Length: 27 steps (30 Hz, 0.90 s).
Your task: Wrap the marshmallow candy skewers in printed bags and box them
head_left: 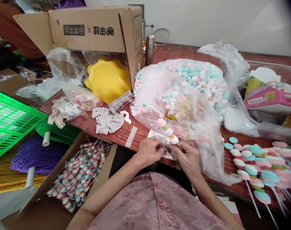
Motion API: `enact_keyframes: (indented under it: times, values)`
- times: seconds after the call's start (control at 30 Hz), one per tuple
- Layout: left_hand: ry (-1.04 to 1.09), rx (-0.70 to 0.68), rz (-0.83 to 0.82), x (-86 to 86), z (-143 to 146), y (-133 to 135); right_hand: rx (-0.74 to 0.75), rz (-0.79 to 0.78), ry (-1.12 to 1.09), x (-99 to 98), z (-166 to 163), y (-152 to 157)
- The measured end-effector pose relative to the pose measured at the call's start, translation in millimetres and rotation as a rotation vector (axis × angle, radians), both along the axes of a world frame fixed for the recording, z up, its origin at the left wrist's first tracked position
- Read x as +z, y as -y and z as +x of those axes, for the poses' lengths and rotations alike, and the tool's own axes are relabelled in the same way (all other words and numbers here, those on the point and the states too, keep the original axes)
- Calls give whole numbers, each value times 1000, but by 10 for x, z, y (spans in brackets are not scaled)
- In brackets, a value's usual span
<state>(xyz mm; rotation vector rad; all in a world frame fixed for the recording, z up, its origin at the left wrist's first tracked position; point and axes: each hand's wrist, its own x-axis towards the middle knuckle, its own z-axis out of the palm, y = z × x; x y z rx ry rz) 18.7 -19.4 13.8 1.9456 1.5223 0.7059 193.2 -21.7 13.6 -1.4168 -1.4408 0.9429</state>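
A candy skewer (pixel 168 129) with pink, blue and white discs stands tilted above my hands, a gold twist tie (pixel 170 117) near its top. My left hand (pixel 149 151) and my right hand (pixel 188 155) sit close together at the table's front edge, fingers pinched round the skewer's lower end and a small clear wrapper (pixel 169 150). Behind them lies a big clear bag of pastel candies (pixel 184 86).
Finished skewers (pixel 260 166) lie at the right. A cardboard box of wrapped skewers (pixel 80 174) sits low left, next to a green crate (pixel 8 118) and cord spools. A yellow bowl (pixel 108 80), an open carton, a metal flask (pixel 149 49) and pink boxes (pixel 270 95) stand behind.
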Motion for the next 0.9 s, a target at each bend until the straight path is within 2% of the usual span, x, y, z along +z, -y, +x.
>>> enact_keyframes:
  times: [0.1, 0.23, 0.3, 0.4, 0.53, 0.63, 0.7, 0.8, 0.9]
  values:
    - [-14, -56, 32, -26, -27, 18, 67, -55, -3, 6, 57, -58]
    - [-20, -37, 28, -62, -60, 1, 138, -176, -258, 0, 59, -99]
    - [32, -25, 7, -66, -73, -12, 154, -216, -369, -6, 52, -86]
    - [125, -19, -48, -51, -89, -25, 140, -220, -383, 1, 131, -31]
    - [181, -15, -119, -11, -95, -41, 8, -119, -260, 75, 504, 92]
    - [180, -6, -153, 4, -90, -60, -138, -3, -87, 196, 888, 213]
    - [185, -8, -170, 3, -83, -69, -181, 56, 48, 298, 1118, 290]
    - [188, -1, -194, -1, -71, -74, -181, 183, 251, 434, 1363, 366]
    - [179, 9, -201, 4, -56, -70, -92, 276, 398, 503, 1489, 382]
